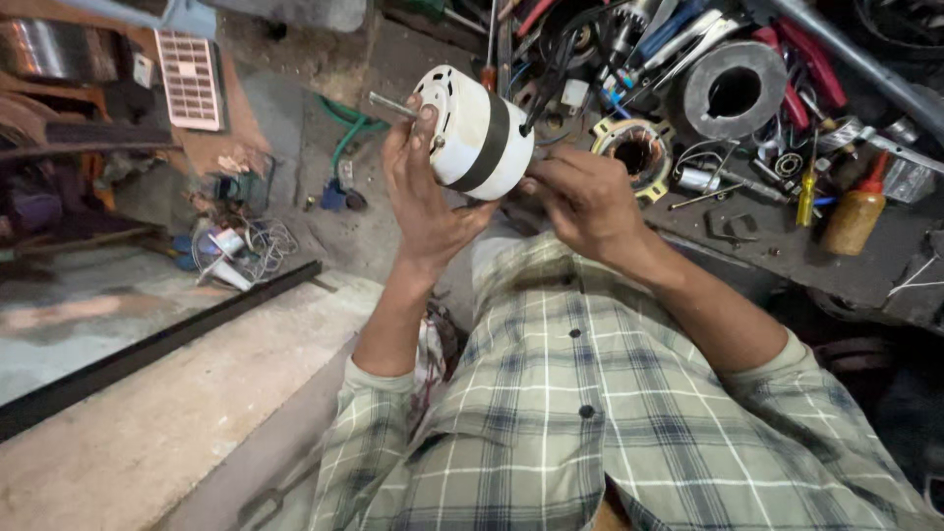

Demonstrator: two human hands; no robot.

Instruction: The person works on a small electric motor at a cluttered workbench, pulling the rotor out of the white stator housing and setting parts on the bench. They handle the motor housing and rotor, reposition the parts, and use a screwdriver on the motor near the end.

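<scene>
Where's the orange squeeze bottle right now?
In the head view, the orange squeeze bottle lies at the far right on the dark workbench, beside a yellow screwdriver, to the right of the motor.

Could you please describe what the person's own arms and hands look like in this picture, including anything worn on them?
Both hands, the left hand and the right hand, are bare, with no gloves, and no rings or watch show. The forearms are uncovered too. The sleeves of a pale green shirt checked with dark and white lines are rolled up to about the elbows, and a dark button shows on the shirt front.
</scene>
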